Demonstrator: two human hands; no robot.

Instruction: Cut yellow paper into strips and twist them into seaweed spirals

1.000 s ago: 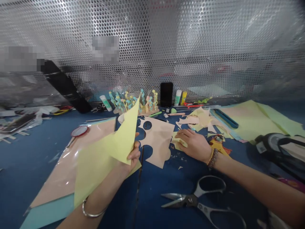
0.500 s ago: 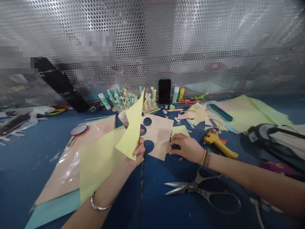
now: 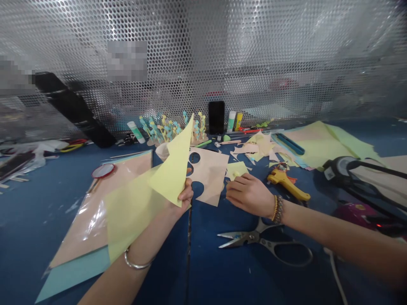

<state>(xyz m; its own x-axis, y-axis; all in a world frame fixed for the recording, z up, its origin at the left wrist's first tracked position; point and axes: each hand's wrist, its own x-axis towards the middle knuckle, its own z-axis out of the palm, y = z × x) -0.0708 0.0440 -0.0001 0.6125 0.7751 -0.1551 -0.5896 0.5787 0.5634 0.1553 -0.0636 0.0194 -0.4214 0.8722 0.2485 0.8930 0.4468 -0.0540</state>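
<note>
Backdrop: perforated shiny metal screen [image 3: 254, 55] stood behind a blue work table [image 3: 38, 199] strewn with craft paper and tools.
Left hand: the left hand [image 3: 182, 199] was closed on a pale yellow sheet of paper [image 3: 140, 203], thumb pressed on the front near the folded corner — that corner rose in a point above the table, the rest of the sheet trailed down over the forearm.
Under the sheet: a pink sheet in a clear plastic sleeve [image 3: 95, 216] lay flat on the table, with a light blue sheet [image 3: 70, 273] showing along its near edge.
Right hand: the right hand [image 3: 249, 195] rested knuckles up, fingers curled inward; a small yellow paper scrap [image 3: 237, 169] lay at the fingertips, but whether the fingers pinched it could not be told.
Between the hands: a pink sheet with round holes cut out [image 3: 208, 173] lay flat, just beside both hands.
Near the right wrist: steel scissors with grey handles [image 3: 267, 243] lay blades apart on the table — nearer the body than the hand; a yellow-handled tool [image 3: 288, 184] lay just beyond the beaded bracelet [image 3: 277, 208].
Far edge: a black phone [image 3: 216, 117] stood upright against the screen, beside glue sticks [image 3: 231, 121] and small coloured paper figures [image 3: 165, 129].
</note>
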